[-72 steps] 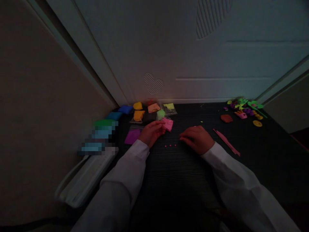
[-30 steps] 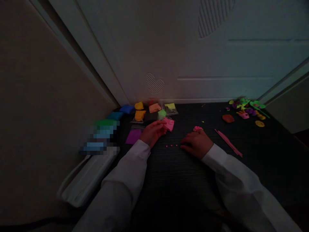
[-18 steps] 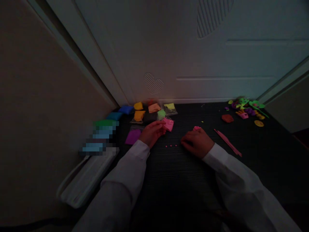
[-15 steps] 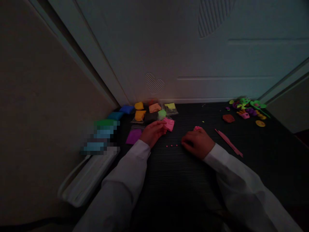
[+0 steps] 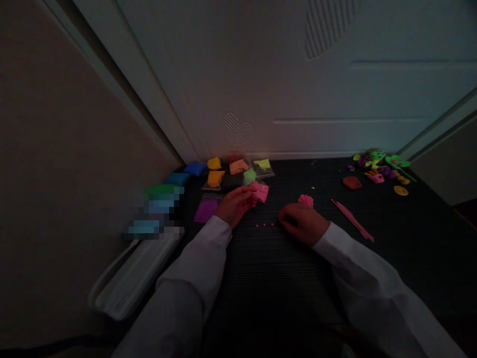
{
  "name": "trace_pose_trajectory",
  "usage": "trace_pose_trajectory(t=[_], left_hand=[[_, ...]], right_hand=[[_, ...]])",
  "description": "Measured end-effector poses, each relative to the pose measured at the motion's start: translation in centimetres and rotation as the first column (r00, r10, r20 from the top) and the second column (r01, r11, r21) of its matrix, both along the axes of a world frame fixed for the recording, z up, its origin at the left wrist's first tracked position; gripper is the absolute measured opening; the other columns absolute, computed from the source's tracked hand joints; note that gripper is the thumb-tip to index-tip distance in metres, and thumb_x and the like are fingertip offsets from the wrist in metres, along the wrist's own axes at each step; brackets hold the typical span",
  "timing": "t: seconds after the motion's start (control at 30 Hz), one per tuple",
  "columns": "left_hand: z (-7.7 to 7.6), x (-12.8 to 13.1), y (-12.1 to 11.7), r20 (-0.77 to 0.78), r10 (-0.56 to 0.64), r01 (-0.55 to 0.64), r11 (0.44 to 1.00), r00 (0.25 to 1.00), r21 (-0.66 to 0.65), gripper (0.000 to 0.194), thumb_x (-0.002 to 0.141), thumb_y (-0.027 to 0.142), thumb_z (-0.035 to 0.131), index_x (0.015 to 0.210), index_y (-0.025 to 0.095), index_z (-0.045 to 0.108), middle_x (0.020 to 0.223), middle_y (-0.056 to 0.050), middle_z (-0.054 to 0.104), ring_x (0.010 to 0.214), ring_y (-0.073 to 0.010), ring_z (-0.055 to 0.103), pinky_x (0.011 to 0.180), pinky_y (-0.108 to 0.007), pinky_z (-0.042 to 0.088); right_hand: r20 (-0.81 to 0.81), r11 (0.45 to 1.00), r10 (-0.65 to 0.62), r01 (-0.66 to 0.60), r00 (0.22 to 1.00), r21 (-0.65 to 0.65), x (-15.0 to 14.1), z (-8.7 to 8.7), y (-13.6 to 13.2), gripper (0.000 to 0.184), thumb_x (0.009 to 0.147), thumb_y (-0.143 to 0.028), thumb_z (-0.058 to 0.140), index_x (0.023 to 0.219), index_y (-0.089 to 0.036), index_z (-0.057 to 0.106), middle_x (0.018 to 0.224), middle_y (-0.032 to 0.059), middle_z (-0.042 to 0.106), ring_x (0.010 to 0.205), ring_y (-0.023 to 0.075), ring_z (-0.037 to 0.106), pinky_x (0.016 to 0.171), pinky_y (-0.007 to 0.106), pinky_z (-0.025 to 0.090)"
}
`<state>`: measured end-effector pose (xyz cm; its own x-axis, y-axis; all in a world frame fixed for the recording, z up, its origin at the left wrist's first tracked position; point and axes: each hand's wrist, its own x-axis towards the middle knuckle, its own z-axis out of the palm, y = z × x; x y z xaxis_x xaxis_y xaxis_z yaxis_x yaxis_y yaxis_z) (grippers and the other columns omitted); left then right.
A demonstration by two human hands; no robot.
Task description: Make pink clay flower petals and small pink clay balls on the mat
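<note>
Between the fingers and thumb of my left hand [image 5: 235,205] is a packet of pink modelling clay [image 5: 260,192]. My right hand [image 5: 303,223] rests low over the dark tabletop with its fingers curled in. Whatever its fingertips may hold is hidden. Just left of those fingers, three tiny pink clay balls [image 5: 264,224] lie in a row. A bumpy pink clay piece [image 5: 305,200] sits right behind my right hand, partly covered by it. Pink modelling tools [image 5: 352,220] lie to the right of that hand.
Bagged clay in several colours, such as a purple packet [image 5: 207,210] and an orange one [image 5: 215,178], lies at the left and back. A white power strip [image 5: 137,273] is at the left edge. Finished clay shapes [image 5: 383,166] and a red lump [image 5: 352,182] are far right.
My right hand has dropped slightly toward me, so more of the bumpy pink piece shows behind it. The left hand keeps hold of the packet in nearly the same place.
</note>
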<state>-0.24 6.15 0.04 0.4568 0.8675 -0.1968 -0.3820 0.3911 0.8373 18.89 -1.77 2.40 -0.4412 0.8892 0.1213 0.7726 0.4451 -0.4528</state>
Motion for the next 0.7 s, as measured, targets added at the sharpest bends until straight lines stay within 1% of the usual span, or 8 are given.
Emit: trace_pose_trajectory(t=[0.1, 0.17, 0.3, 0.4, 0.53, 0.6, 0.7], left_hand=[[0.05, 0.04, 0.01, -0.003, 0.001, -0.001, 1.0, 1.0, -0.005, 0.016, 0.066, 0.015, 0.057, 0.082, 0.011, 0.059, 0.067, -0.004, 0.061, 0.064, -0.0099, 0.056, 0.062, -0.022, 0.042], [0.04, 0.04, 0.03, -0.003, 0.0, 0.0, 1.0, 1.0, -0.006, 0.016, 0.066, 0.016, 0.057, 0.081, 0.011, 0.059, 0.066, -0.004, 0.061, 0.064, -0.0101, 0.056, 0.062, -0.023, 0.042], [-0.05, -0.01, 0.06, 0.002, -0.012, 0.012, 1.0, 1.0, 0.003, 0.016, 0.066, 0.016, 0.057, 0.082, 0.012, 0.059, 0.066, -0.003, 0.061, 0.064, -0.01, 0.056, 0.062, -0.023, 0.042], [-0.11, -0.04, 0.06, 0.003, -0.014, 0.014, 1.0, 1.0, 0.007, 0.017, 0.067, 0.016, 0.057, 0.083, 0.012, 0.059, 0.067, -0.003, 0.061, 0.064, -0.0098, 0.056, 0.063, -0.023, 0.042], [-0.1, -0.03, 0.04, 0.003, -0.009, 0.009, 1.0, 1.0, 0.006, 0.016, 0.066, 0.016, 0.057, 0.082, 0.012, 0.059, 0.067, -0.003, 0.061, 0.065, -0.0099, 0.056, 0.063, -0.023, 0.042], [-0.06, -0.01, 0.02, 0.003, -0.007, 0.007, 1.0, 1.0, 0.005, 0.016, 0.066, 0.016, 0.057, 0.081, 0.012, 0.059, 0.067, -0.003, 0.061, 0.065, -0.0099, 0.056, 0.063, -0.023, 0.042], [-0.02, 0.03, -0.01, 0.005, -0.005, 0.005, 1.0, 1.0, 0.008, 0.016, 0.066, 0.016, 0.057, 0.081, 0.012, 0.059, 0.067, -0.003, 0.061, 0.065, -0.01, 0.056, 0.063, -0.023, 0.041]], right_hand=[[-0.012, 1.0, 0.0, 0.0, 1.0, 0.007, -0.08, 0.08, 0.05, 0.009, 0.071, -0.013, 0.046, 0.077, -0.016, 0.052, 0.073, 0.0013, 0.056, 0.071, 0.0125, 0.05, 0.067, 0.026, 0.037], [-0.022, 1.0, -0.008, 0.008, 1.0, 0.013, -0.1, 0.04, 0.07, 0.012, 0.073, -0.013, 0.045, 0.081, -0.016, 0.053, 0.076, 0.0023, 0.057, 0.072, 0.0129, 0.051, 0.067, 0.026, 0.038], [-0.049, 0.999, 0.01, -0.007, 0.999, 0.046, -0.04, -0.22, 0.09, 0.019, 0.078, -0.017, 0.042, 0.091, -0.016, 0.055, 0.086, 0.0051, 0.059, 0.081, 0.0136, 0.052, 0.074, 0.027, 0.04], [-0.027, 0.999, 0.023, -0.022, 0.999, 0.042, 0.02, -0.21, 0.08, 0.018, 0.08, -0.023, 0.041, 0.086, -0.016, 0.057, 0.083, 0.0046, 0.059, 0.079, 0.0137, 0.052, 0.073, 0.027, 0.04], [0.007, 1.0, -0.011, 0.011, 1.0, 0.023, 0.09, 0.06, 0.08, 0.019, 0.078, -0.033, 0.046, 0.079, -0.017, 0.057, 0.075, 0.0029, 0.058, 0.072, 0.0138, 0.052, 0.068, 0.028, 0.04], [0.013, 1.0, -0.02, 0.02, 1.0, 0.023, 0.13, 0.13, 0.1, 0.018, 0.076, -0.033, 0.049, 0.078, -0.017, 0.056, 0.074, 0.0025, 0.057, 0.071, 0.0136, 0.051, 0.066, 0.027, 0.039], [0.018, 0.999, -0.01, 0.01, 1.0, 0.031, 0.2, 0.13, 0.11, 0.015, 0.077, -0.029, 0.048, 0.081, -0.017, 0.056, 0.078, 0.0032, 0.058, 0.075, 0.0135, 0.051, 0.068, 0.027, 0.038]])
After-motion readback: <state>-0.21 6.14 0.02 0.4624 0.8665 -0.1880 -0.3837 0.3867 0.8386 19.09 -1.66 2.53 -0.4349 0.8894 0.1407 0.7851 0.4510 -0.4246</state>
